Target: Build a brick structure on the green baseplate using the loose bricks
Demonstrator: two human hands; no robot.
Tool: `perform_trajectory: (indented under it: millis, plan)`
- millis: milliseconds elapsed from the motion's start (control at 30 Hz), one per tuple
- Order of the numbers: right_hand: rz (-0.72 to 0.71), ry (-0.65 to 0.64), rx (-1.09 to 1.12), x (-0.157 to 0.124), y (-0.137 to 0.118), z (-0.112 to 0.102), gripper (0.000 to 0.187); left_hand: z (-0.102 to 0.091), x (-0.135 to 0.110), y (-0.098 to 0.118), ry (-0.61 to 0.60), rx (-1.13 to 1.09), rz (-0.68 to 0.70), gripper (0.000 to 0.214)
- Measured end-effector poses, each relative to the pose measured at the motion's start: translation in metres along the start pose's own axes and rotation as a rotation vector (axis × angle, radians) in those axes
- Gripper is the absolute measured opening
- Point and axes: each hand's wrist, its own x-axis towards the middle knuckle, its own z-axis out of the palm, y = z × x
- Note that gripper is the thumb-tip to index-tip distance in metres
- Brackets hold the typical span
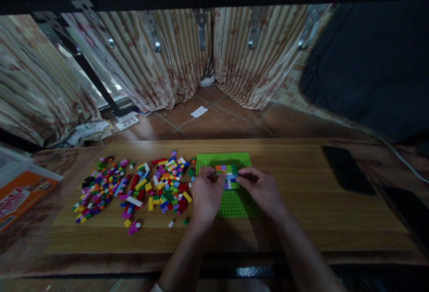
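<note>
A green studded baseplate [231,207] lies on the wooden board with a low block of coloured toy building bricks [230,171] on it. Orange, purple, green, white and blue show in the block. My left hand [206,196] is closed at the block's left side, its thumb across the bricks and its other fingers bent beside them. From the right, my right hand [263,189] pinches with thumb and forefinger at a blue brick [231,179] on the block's right edge. The fingers partly cover the block, so whether the blue brick is fully seated cannot be seen.
Loose bricks [169,180] lie in several heaps left of the baseplate. A dark phone [348,170] rests on the wooden board [301,220] at right, with another dark flat object [407,209] beyond it. A plastic box [27,185] with an orange label stands far left.
</note>
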Motion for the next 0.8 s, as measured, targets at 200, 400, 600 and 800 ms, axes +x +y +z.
perform_trajectory:
  millis: [200, 400, 600, 800]
  plan:
    - [0.175, -0.058, 0.109, 0.0029, 0.0036, 0.001, 0.037, 0.0011, -0.0004, -0.0012, 0.02, -0.013, 0.017, 0.026]
    - [0.153, -0.055, 0.026, 0.0055, 0.0018, 0.0053, 0.03, 0.0025, -0.0021, 0.0002, 0.024, -0.009, 0.011, 0.026]
    - [0.135, -0.03, -0.027, 0.0063, 0.0035, 0.0054, 0.031, 0.0034, -0.0024, 0.0018, 0.02, -0.051, 0.003, 0.024]
    - [0.081, -0.014, -0.066, 0.0044, 0.0009, 0.0052, 0.03, 0.0077, -0.0013, -0.0054, -0.002, -0.093, 0.022, 0.028]
